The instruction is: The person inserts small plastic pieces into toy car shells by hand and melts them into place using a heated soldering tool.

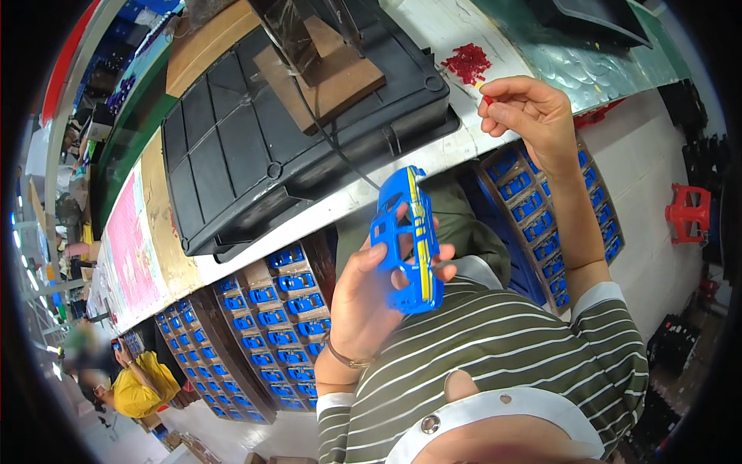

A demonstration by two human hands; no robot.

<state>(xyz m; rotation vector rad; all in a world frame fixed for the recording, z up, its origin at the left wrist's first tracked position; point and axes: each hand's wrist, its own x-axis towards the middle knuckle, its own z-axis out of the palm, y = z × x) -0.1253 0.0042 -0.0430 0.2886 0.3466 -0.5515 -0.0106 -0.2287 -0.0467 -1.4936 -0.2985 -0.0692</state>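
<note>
My left hand (362, 288) is wrapped round a blue toy car body (408, 240) with yellow stripes along its side and cut-out window openings. The shell is held tilted in front of my lap, apart from the table edge. My right hand (533, 116) is raised over the table's right part, thumb and forefinger pinching a small red plastic piece (488, 100). Just beyond those fingertips lies a pile of similar small red pieces (467, 63) on the white tabletop (433, 158).
A large black plastic crate (232, 131) covers the table's middle, with a wooden board (340, 77) and a fixture on it. Trays of blue car bodies (282, 325) stand below the table, more (541, 224) at right. A red stool (687, 213) and a co-worker in yellow (143, 387) are farther off.
</note>
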